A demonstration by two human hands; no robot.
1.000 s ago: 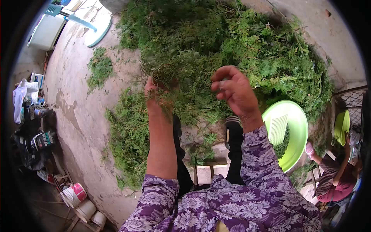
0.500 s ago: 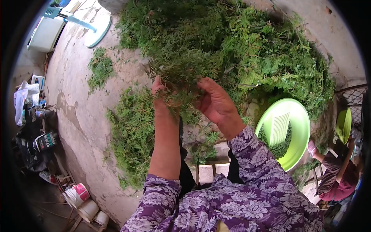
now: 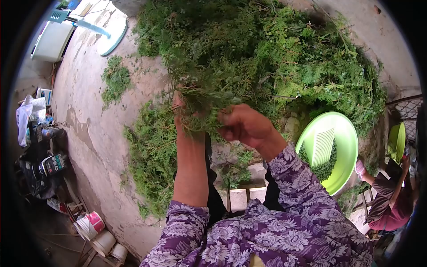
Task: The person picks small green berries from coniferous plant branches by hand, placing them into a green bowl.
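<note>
My left hand [image 3: 184, 116] grips a bunch of green leafy sprigs [image 3: 207, 95] held up over the ground. My right hand [image 3: 242, 124] is closed on the lower right side of the same bunch, fingers curled around the sprigs. Behind the bunch lies a large heap of green branches [image 3: 284, 58] on the concrete floor [image 3: 89, 115]. To the right stands a lime green basin [image 3: 344, 147] holding small green bits and a pale comb-like tool [image 3: 323, 147]. Both arms wear purple flowered sleeves.
Stripped greens [image 3: 151, 155] lie on the floor at my left, with a smaller clump [image 3: 115, 78] farther off. Another person [image 3: 387, 196] sits at the right edge. Cups and tubs [image 3: 95, 231] stand lower left, a white box [image 3: 53, 38] upper left.
My right hand came down from the air onto the bunch, then closed on it and drew toward me. My left hand kept hold of the sprigs.
</note>
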